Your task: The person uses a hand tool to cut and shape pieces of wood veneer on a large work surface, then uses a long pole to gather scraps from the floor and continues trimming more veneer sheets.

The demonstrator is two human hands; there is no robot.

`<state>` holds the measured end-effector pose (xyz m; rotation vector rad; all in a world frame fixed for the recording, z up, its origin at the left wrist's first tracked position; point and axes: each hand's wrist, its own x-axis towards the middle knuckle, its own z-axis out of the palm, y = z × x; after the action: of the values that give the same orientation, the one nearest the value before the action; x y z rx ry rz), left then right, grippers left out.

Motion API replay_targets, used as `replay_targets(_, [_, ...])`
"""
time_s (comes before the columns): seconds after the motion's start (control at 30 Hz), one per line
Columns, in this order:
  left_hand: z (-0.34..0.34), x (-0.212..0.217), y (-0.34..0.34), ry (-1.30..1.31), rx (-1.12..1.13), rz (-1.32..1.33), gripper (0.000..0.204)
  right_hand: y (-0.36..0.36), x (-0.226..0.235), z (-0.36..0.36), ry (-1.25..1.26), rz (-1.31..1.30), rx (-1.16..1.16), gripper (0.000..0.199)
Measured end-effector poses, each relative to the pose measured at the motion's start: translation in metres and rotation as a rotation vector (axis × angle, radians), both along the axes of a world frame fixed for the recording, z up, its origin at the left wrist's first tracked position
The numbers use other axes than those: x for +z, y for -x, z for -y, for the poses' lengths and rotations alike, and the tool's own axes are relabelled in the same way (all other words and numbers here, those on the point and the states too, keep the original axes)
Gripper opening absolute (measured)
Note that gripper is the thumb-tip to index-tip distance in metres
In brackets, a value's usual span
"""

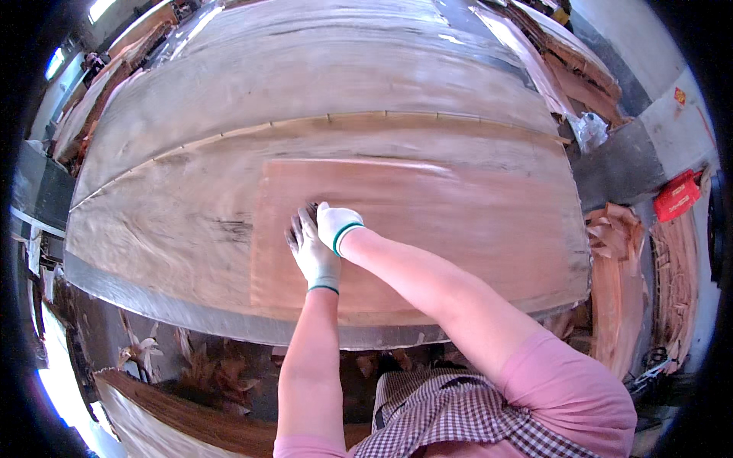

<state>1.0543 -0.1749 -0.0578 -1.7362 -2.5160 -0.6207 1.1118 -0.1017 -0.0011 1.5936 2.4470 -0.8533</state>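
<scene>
Veneer sheet (427, 229) under left hand (311, 252), right hand (334, 225), scraps (618, 275) beside

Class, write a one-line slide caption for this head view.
Two gloved hands, left hand and right hand, press together on a reddish veneer sheet laid over a wide wooden table.

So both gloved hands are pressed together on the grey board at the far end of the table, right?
Not quite. The head view shows both gloved hands, left and right, together on the reddish veneer sheet at the near end of the table, not on a grey board at the far end.
</scene>
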Motion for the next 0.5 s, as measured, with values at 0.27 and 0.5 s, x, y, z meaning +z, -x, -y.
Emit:
replay_targets(0.27, [-0.004,-0.006,0.004,0.038,0.056,0.018,0.051,-0.281,0.029,0.124,0.025,0.316,0.33,0.024])
replay_targets(0.5, [0.011,0.01,-0.153,-0.081,-0.358,-0.017,0.066,-0.384,0.025,0.124,0.214,0.275,0.184,0.02])
